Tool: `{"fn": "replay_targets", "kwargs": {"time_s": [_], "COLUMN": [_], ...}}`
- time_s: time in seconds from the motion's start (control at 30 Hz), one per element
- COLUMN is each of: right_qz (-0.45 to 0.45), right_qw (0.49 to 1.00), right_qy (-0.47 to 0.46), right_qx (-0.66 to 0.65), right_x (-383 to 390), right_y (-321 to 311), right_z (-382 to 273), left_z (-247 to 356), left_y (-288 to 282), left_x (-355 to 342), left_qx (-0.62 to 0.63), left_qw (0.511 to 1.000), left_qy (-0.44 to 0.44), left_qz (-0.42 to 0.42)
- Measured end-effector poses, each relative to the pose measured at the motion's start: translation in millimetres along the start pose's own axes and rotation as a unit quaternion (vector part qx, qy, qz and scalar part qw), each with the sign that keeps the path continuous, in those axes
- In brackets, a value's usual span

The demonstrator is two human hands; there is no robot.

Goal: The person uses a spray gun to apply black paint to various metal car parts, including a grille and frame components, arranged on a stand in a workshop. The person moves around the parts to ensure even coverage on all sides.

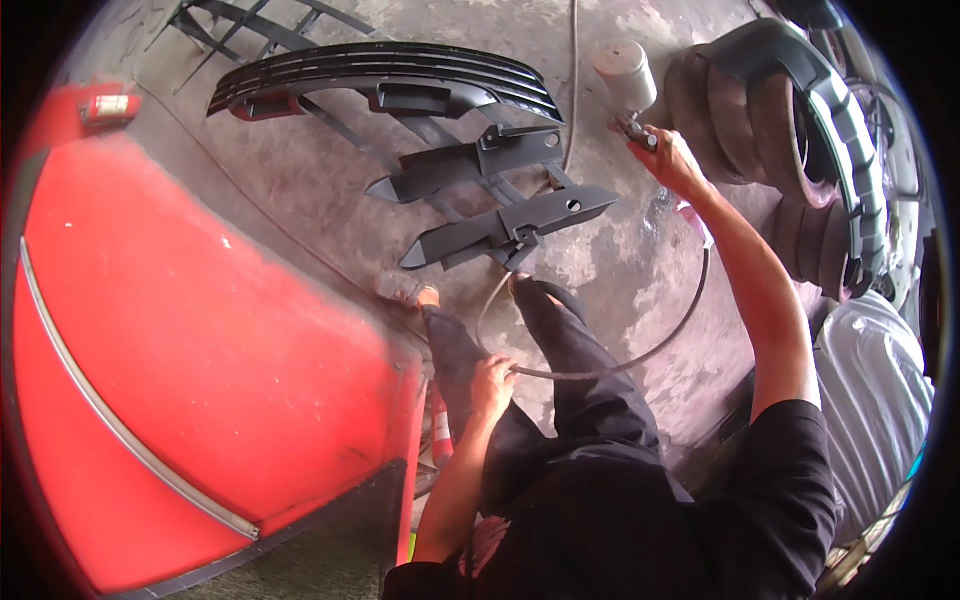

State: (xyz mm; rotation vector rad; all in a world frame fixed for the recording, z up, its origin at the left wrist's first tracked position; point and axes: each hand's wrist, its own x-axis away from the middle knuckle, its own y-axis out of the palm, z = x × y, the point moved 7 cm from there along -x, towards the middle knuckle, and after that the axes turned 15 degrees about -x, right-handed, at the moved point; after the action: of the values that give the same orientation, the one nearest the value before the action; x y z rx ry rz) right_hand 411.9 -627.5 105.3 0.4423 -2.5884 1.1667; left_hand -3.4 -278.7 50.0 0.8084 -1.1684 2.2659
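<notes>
My right hand point(672, 160) is closed round a spray gun point(634, 128), held out at the upper right with its pale cup point(624, 76) on top. A dark air hose point(660, 345) curves down from below the gun to my left hand point(493, 388), whose fingers are wrapped round it near my thigh. Left of the gun, a black slatted car grille point(390, 70) lies on a dark lattice stand. Two black pointed trim pieces, the nearer one point(515, 227) and the farther one point(470, 165), rest across the same stand.
A large red panel point(200, 330) with a metal strip point(130, 430) fills the left side. Stacked wheel rims point(750, 130) stand at the right, with a dark curved bumper part point(830, 110) over them. Silvery sheeting point(870, 400) lies at the lower right. Another hose point(574, 90) crosses the stained floor.
</notes>
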Motion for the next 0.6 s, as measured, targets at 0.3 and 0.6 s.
{"fn": "replay_targets", "kwargs": {"time_s": [0.3, 0.6], "right_qz": [-0.030, 0.017], "right_qw": [0.988, 0.994], "right_qy": [-0.053, -0.049], "right_qx": [-0.141, -0.101], "right_x": [-24.0, -11.9], "right_y": [53.3, 46.4], "right_z": [-64.3, -28.9], "left_z": [-28.6, -25.1], "left_y": [-2.6, -3.0], "left_x": [7.6, 13.2], "left_qx": [-0.012, -0.008], "left_qw": [1.000, 0.999], "left_qy": [-0.018, -0.038], "left_qz": [0.000, 0.005]}}
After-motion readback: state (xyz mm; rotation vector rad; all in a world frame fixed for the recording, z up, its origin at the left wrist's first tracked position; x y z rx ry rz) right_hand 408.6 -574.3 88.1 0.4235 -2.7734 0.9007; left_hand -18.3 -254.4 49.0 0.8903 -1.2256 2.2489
